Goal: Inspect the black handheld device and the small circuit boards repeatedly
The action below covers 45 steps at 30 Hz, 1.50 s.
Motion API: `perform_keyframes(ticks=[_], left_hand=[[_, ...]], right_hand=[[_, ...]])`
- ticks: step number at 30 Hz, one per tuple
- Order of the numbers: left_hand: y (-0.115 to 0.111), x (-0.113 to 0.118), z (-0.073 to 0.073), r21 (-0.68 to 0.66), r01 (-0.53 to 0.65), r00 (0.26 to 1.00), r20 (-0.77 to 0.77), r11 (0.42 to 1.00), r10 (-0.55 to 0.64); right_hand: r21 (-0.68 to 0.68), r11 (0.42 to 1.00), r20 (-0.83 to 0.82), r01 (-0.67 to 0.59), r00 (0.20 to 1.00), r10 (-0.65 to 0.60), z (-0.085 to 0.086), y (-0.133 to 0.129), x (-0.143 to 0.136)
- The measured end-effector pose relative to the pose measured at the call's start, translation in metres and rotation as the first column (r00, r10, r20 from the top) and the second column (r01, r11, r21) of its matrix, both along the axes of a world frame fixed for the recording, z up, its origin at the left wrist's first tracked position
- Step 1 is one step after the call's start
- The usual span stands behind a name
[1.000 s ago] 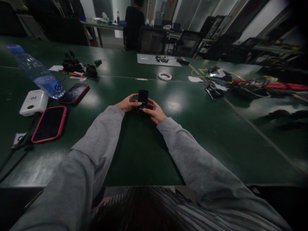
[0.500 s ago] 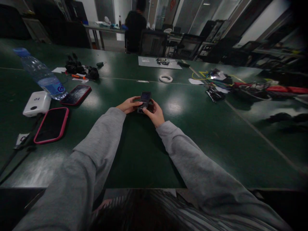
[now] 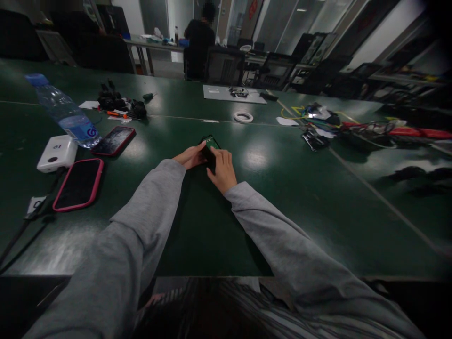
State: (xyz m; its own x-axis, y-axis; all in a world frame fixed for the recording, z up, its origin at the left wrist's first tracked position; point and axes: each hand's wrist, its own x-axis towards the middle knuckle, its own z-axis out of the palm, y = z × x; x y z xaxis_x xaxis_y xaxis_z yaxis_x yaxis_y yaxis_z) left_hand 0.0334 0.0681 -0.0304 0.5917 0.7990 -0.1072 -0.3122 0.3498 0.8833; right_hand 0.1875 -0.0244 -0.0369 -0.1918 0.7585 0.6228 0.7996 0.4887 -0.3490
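A small black electronic device (image 3: 211, 140) with a green circuit board showing on its upper part is held just over the table in front of me. My left hand (image 3: 192, 157) grips its left side, thumb lying along the edge. From the right, my right hand (image 3: 223, 170) has its fingers curled over the lower right part of the device, with the thumb at the near side. Both hands hide much of the device, so its lower part is hard to make out.
On the green table (image 3: 212, 226), to the left, are a pink-cased phone (image 3: 78, 184), a second phone (image 3: 115, 140), a white box (image 3: 56, 153) and a water bottle (image 3: 72, 117). Beyond my hands lies a white tape roll (image 3: 243, 117). Tangled wires (image 3: 321, 115) spread at right.
The device has been turned over: its screen and button face showed before, and the green board shows now. My right hand has shifted from the near edge to over it.
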Motion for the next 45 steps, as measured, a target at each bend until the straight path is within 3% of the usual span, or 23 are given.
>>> perform_keyframes(ticks=[3,5,8,11,14,18,23,26,30,32,36,45], left_hand=[[-0.004,0.001,0.005,-0.054,-0.057,0.998,0.006,0.997,0.057],[-0.006,0.000,0.007,-0.062,-0.083,0.997,-0.002,0.995,0.083],[-0.007,0.000,0.008,-0.029,-0.078,0.997,-0.006,0.997,0.078],[-0.007,-0.001,0.008,0.022,-0.039,0.999,-0.029,0.999,0.040],[-0.009,-0.001,0.010,0.045,-0.052,0.999,-0.011,0.998,0.052],[-0.016,0.004,0.016,0.086,-0.022,0.995,0.101,0.996,0.013],[-0.023,0.010,0.020,0.098,-0.040,0.987,0.161,0.994,0.024],[-0.025,0.015,0.019,0.046,-0.090,0.977,0.199,0.995,0.079],[-0.026,0.026,0.016,-0.044,-0.061,0.975,0.213,0.997,0.069],[-0.028,0.033,0.014,-0.088,-0.024,0.979,0.197,0.996,0.041],[-0.032,0.045,0.011,-0.194,-0.031,0.984,0.169,0.981,0.065],[-0.036,0.042,0.016,-0.365,-0.195,0.936,0.208,0.910,0.284]], right_hand=[[0.004,0.996,0.047,-0.089,0.995,0.088,0.003,-0.005,-0.004],[0.056,0.996,-0.012,-0.072,0.997,0.073,0.006,-0.008,-0.003],[0.135,0.990,-0.193,0.049,0.981,-0.022,0.008,-0.008,0.001],[0.034,0.994,-0.439,0.100,0.895,-0.075,0.005,-0.002,0.006],[-0.198,0.980,-0.677,-0.028,0.726,-0.116,-0.001,0.008,0.011],[-0.379,0.874,-0.845,-0.303,0.498,-0.194,-0.001,0.014,0.014],[-0.367,0.774,-0.891,-0.516,0.435,-0.132,0.005,0.008,0.013],[-0.376,0.808,-0.868,-0.453,0.477,-0.137,0.001,0.009,0.012],[-0.255,0.947,-0.749,-0.197,0.659,-0.065,-0.004,0.010,0.009],[-0.150,0.983,-0.650,-0.107,0.760,-0.016,-0.003,0.007,0.005],[-0.064,0.998,-0.462,-0.010,0.887,-0.021,0.001,0.000,0.000],[0.070,0.997,-0.159,-0.018,0.987,0.029,-0.002,-0.002,-0.003]])
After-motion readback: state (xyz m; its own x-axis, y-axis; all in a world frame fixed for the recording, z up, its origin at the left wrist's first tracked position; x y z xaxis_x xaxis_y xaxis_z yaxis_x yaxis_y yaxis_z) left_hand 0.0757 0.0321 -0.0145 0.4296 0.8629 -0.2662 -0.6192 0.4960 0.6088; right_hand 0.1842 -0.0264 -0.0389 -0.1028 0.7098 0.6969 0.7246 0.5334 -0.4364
